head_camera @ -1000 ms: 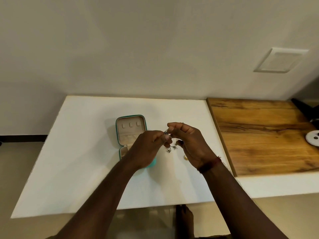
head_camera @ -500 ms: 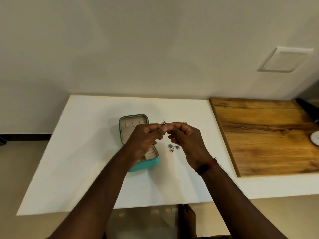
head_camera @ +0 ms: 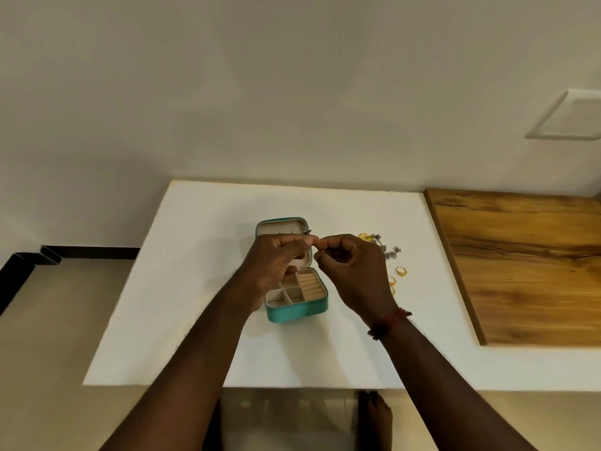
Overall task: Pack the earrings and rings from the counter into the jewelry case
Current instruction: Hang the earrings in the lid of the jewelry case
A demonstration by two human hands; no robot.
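Teal jewelry case [head_camera: 294, 312] open on counter [head_camera: 195, 288], lid upright, beige divided tray showing. Small silver earring [head_camera: 305, 233] pinched at lid's right corner. Loose earrings [head_camera: 374, 239] heaped right of case, gold rings [head_camera: 401, 271] just in front.

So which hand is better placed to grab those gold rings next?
Probably the right hand: the gold rings lie just beside it, while the left hand is over the jewelry case, pinching an earring.
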